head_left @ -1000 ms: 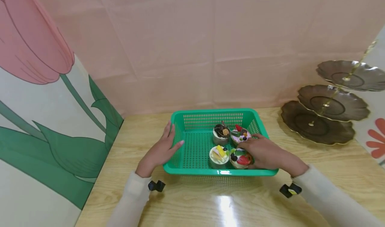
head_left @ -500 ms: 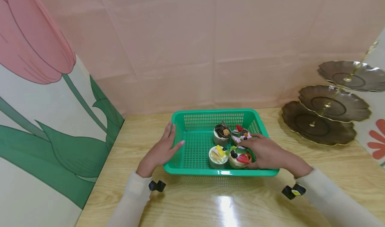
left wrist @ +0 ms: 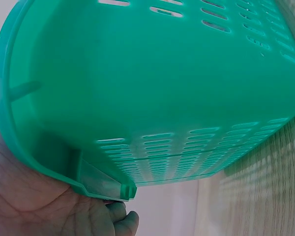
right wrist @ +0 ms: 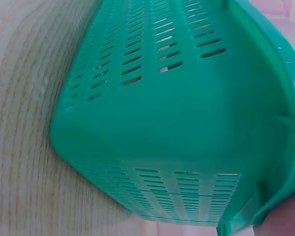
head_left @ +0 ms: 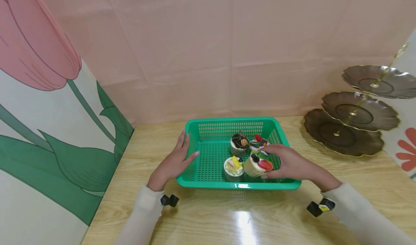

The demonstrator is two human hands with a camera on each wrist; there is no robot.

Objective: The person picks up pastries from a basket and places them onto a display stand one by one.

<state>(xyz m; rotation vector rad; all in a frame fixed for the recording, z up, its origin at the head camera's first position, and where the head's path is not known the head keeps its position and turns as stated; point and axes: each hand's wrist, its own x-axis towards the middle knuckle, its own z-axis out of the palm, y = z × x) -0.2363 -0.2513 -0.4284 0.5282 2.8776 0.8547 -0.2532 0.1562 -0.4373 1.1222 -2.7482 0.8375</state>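
Observation:
A green plastic basket stands on the table, several small dessert cups inside. My right hand reaches over its right side and pinches a cream cupcake topped with strawberry and dark berries, tilted to the left. Left of it is a cup with yellow fruit; behind are a chocolate-topped cup and a partly hidden cupcake with a red fruit piece. My left hand rests on the left rim, fingers extended. In the right wrist view the basket wall hides the cupcakes.
A three-tier stand with brown scalloped plates and a gold rod is at the right of the wooden table. Pink cloth hangs behind the table. A panel with a tulip picture borders the left side.
My right hand has lifted and tipped the strawberry cupcake slightly leftward. The yellow-fruit cup beside it has shifted a little left. My left hand stays on the rim.

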